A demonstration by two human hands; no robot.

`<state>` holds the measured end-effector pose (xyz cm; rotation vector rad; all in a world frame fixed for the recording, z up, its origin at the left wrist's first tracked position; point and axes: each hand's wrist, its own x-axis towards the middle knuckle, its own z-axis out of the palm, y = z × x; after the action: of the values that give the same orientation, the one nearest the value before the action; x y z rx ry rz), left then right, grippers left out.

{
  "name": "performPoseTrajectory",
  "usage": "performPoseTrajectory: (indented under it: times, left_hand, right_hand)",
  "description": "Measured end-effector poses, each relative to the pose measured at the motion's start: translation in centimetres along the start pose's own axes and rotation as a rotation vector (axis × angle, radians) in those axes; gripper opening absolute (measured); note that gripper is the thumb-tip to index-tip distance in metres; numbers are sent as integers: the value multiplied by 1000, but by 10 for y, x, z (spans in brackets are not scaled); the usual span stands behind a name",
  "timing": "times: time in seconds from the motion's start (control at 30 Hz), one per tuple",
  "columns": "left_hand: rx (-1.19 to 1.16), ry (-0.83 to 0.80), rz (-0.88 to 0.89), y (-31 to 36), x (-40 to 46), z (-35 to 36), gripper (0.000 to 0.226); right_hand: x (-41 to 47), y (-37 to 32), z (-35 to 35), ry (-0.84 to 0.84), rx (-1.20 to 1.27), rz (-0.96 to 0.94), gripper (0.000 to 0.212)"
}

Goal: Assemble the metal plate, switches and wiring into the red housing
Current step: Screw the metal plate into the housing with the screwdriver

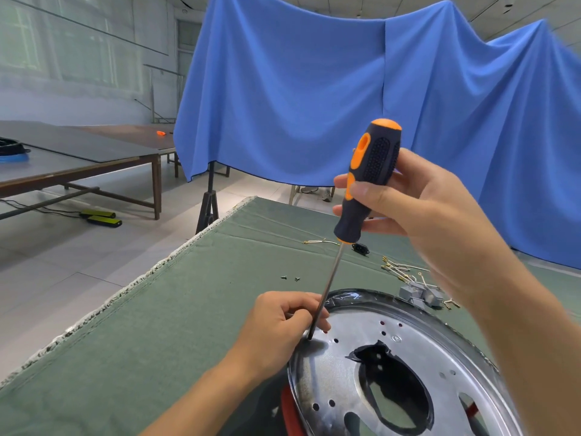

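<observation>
Right hand (418,199) wrapped around the black and orange handle of a screwdriver (367,180), fingers and thumb curled firmly on it, held raised and tilted. Thin steel shaft slanting down and to the left, tip touching the round metal plate (339,360) near its left edge. Left hand (276,325) at that same edge, fingers curled and pinched close around the lower shaft just above the tip; anything held under the tip too small to tell. Plate shiny, punched with small holes and a large dark opening at the centre, lying in the bottom right of the view on top of the red housing (287,407), only a sliver of red showing beneath its rim. Grey switches (421,294) with pale wiring (399,269) just beyond the plate. Two small screws (290,278) on the green cloth (141,341) covering the table. Blue drape (298,89) hanging behind.
</observation>
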<state>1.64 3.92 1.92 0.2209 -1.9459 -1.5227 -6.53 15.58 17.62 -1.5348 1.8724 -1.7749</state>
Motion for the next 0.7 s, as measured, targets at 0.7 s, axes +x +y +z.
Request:
performPoseTrajectory:
  times: [0.7]
  left_hand:
    - [-124, -55, -87, -1, -2, 0, 35]
  right_hand:
    - [3, 19, 9, 371, -138, -184, 25]
